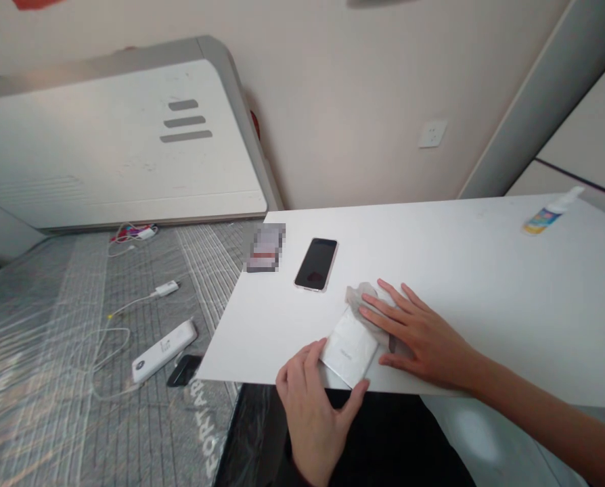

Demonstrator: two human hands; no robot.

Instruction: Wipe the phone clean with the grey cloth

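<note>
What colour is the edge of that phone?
Pinkish gold. The edge of the phone shows best in the head view.

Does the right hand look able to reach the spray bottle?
Probably yes: nothing shows between the right hand and the spray bottle on the white table, though the fingers rest on a cloth.

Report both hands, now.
Left hand: closed, holding a white device.
Right hand: open, pressing a wipe onto it.
</note>
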